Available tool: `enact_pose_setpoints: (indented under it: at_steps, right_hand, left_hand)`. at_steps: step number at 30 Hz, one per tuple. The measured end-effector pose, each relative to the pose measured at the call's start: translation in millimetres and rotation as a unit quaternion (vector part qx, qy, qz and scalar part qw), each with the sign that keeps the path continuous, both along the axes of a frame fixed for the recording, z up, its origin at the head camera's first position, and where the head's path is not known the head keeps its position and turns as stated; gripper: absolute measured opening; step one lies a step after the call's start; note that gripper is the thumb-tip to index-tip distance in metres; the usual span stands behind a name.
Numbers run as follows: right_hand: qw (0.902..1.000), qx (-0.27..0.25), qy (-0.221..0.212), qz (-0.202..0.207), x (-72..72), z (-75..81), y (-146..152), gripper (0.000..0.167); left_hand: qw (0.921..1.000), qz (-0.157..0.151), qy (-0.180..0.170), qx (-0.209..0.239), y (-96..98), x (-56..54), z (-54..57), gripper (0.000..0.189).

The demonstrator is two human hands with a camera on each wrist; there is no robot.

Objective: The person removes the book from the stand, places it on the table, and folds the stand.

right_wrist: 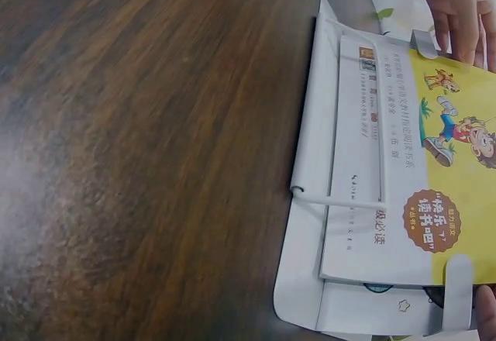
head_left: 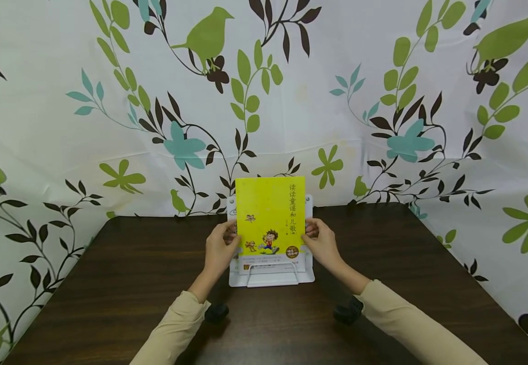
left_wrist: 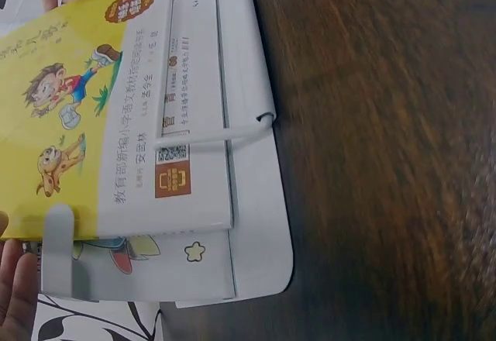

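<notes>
A yellow-and-white children's book (head_left: 264, 213) stands upright, tilted slightly back, on a white book stand (head_left: 309, 268). My left hand (head_left: 220, 247) grips the book's left edge, thumb at the front and fingers curled behind. On the opposite edge, my right hand (head_left: 323, 245) holds the book the same way. A white wire bar (head_left: 273, 264) crosses the front of the book's lower part. Metal clips show at both sides in the wrist views, one clip (left_wrist: 59, 252) near the left hand and another clip (right_wrist: 459, 291) near the right.
The stand sits on a dark wooden table (head_left: 154, 284), towards its far edge. Behind hangs a white cloth (head_left: 300, 126) printed with leaves and birds. A black wrist device (head_left: 216, 313) is at the left wrist, and another black device (head_left: 348, 311) at the right.
</notes>
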State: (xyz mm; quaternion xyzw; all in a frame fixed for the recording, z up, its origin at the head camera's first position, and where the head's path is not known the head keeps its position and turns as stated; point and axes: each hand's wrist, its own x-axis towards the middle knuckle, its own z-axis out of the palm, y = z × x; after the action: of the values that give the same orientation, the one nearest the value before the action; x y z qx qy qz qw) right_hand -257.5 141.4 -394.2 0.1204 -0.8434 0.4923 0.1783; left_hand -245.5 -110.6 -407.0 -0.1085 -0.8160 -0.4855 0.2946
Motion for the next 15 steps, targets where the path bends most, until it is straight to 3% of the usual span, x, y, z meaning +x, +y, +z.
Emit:
enact_pose_setpoints:
  at_steps: [8,15]
  right_hand:
    - [0.9998,-0.002,0.015,0.008,-2.5,-2.2,-1.0,0.030]
    - [0.9982,0.001,0.052,0.032,-4.2,-7.4,-0.2,0.030]
  left_hand:
    - [0.9998,-0.018,-0.008,0.005,-1.2,0.5,-2.2,0.039]
    - [0.9991,-0.038,0.020,-0.002,-2.8,1.0,-5.3,0.046]
